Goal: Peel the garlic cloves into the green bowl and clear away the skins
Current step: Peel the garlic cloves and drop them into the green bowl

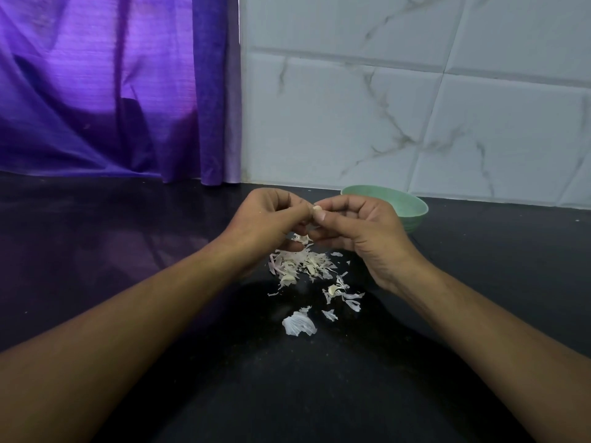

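Note:
Both hands meet above the dark counter, pinching one small pale garlic clove point(316, 208) between their fingertips. My left hand point(267, 220) grips it from the left with curled fingers, and my right hand point(356, 228) pinches it from the right with thumb and forefinger. Directly below lies a scattered pile of white garlic skins point(302, 265), with a few unpeeled cloves mixed in. One more clove point(332, 290) and a large loose skin point(299, 324) lie nearer to me. The green bowl point(412, 207) stands behind my right hand, its inside mostly hidden.
The black counter point(128, 251) stretches left and right of the pile. A purple curtain point(112, 91) hangs at the back left, and a white marble-tiled wall point(415, 107) rises right behind the bowl.

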The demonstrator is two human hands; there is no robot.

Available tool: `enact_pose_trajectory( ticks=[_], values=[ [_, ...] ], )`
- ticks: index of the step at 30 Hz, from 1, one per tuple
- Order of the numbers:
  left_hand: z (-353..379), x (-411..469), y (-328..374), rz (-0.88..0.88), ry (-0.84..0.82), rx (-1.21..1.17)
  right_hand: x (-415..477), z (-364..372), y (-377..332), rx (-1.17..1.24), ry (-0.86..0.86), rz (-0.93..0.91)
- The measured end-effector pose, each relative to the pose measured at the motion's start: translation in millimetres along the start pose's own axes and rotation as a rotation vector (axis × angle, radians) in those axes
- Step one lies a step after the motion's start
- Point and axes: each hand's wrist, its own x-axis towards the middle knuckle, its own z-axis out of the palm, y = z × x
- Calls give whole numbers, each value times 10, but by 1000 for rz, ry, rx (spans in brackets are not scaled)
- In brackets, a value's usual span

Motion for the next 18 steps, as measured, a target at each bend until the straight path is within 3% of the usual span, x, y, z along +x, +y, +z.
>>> enact_pose_trajectory(
  ticks=[6, 18],
  values=[
    [-115, 69, -81, 83, 101, 228, 17, -8, -16, 26, -2, 23],
    [-127, 72, -82, 81, 1, 157, -4, 7, 3, -133, 3, -61]
  ],
)
